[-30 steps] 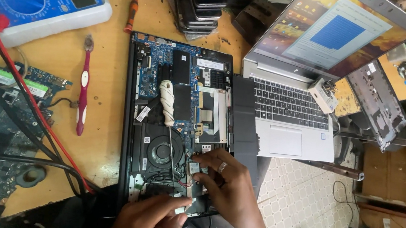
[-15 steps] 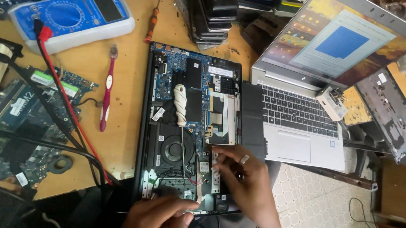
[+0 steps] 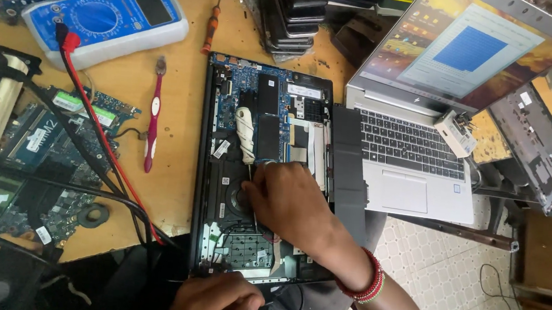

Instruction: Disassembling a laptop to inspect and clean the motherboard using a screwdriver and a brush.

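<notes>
An opened black laptop base (image 3: 212,170) lies bottom-up on the wooden bench, with its blue circuit board, fan and black battery bay showing. A white-handled screwdriver (image 3: 245,133) rests across its middle. My right hand (image 3: 292,205), with a red bead bracelet at the wrist, reaches over the base. Its fingertips pinch the screwdriver where the handle meets the shaft. My left hand (image 3: 215,301) is curled at the near edge of the base, and I cannot see what it holds, if anything.
A blue multimeter (image 3: 109,17) with red and black leads sits at the back left. Nearby are a red toothbrush (image 3: 154,116), an orange screwdriver (image 3: 212,22) and bare circuit boards (image 3: 39,156) at left. A running silver laptop (image 3: 420,153) stands to the right, a stack of black parts (image 3: 294,12) behind.
My right hand has moved from the lower part of the base up to the white-handled screwdriver. My left hand has slid back to the near edge. The camera has shifted.
</notes>
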